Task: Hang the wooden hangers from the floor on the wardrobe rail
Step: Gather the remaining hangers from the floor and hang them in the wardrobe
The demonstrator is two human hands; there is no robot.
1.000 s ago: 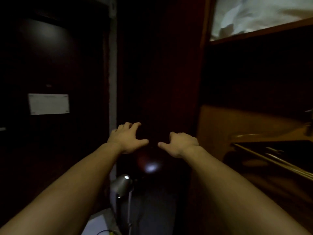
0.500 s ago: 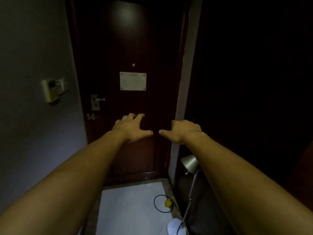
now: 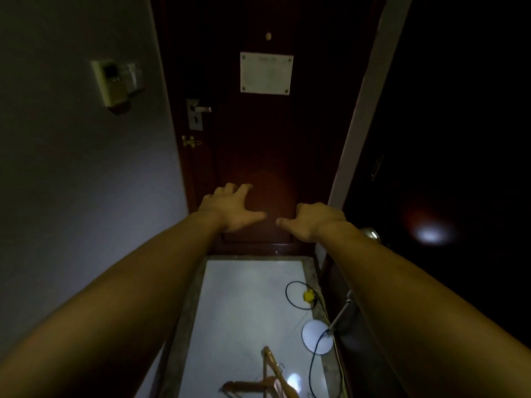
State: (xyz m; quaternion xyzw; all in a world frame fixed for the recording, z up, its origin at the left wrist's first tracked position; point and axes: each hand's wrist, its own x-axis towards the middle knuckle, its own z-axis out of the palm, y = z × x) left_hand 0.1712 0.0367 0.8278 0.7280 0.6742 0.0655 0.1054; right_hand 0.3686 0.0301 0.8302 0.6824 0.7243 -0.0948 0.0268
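The wooden hangers lie in a small heap on the pale floor at the 6 o'clock edge of the view, partly cut off by the frame. At least two can be made out; the exact count cannot be told. One has its long axis running from 12 to 6 o'clock, its upper end pointing toward the door; another lies crosswise, 9 to 3 o'clock. A metal hook shows at about 1 o'clock of the heap.

Both bare arms reach forward, well above the hangers. The left hand is empty with fingers spread and slightly curled, palm down. The right hand is also empty, fingers bent downward, thumb pointing toward 9 o'clock. The two thumbs are near each other but apart.

At 3 o'clock of the hangers stands one floor lamp with a round white base. One black cable loop lies at 1 o'clock with a yellow piece on it. One white notice is fixed on the door.
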